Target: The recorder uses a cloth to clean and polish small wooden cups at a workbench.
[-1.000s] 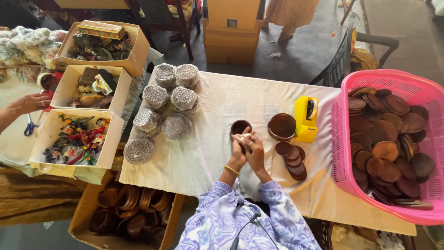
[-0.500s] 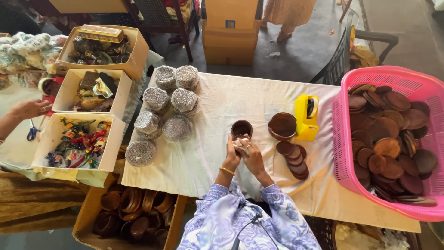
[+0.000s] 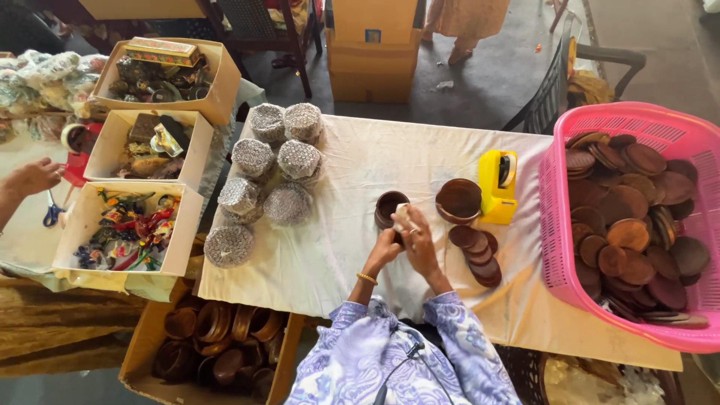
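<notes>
**Hands close together over a small piece beside the dark wooden cup**

Cloth-covered and crowded, the desk [image 3: 352, 172] carries the work at its near edge, where both hands meet just in front of a small dark wooden cup [image 3: 388, 205]. The left hand [image 3: 384, 250] is curled narrow, fingers bent in toward the right. The right hand [image 3: 416, 238] is closed around a small pale piece [image 3: 402, 214], which sticks up above its fingers; what that piece is cannot be told from here.

Compared with a second ago, the hands have barely moved on the desk. They sat together just below the cup then and they do so now, with the pale piece a little more exposed at the top. The cup has stayed upright in the same place, so the handling goes on in the hands, not on the cloth.

To the right lie a wooden bowl [image 3: 458, 199], a yellow tape dispenser [image 3: 499, 184] and a spread of flat wooden discs [image 3: 475, 251]. A pink basket [image 3: 637, 124] of more discs stands further right. Wrapped bundles [image 3: 276, 161] sit to the left, and another person's hand [image 3: 34, 177] rests at the far left edge.
</notes>
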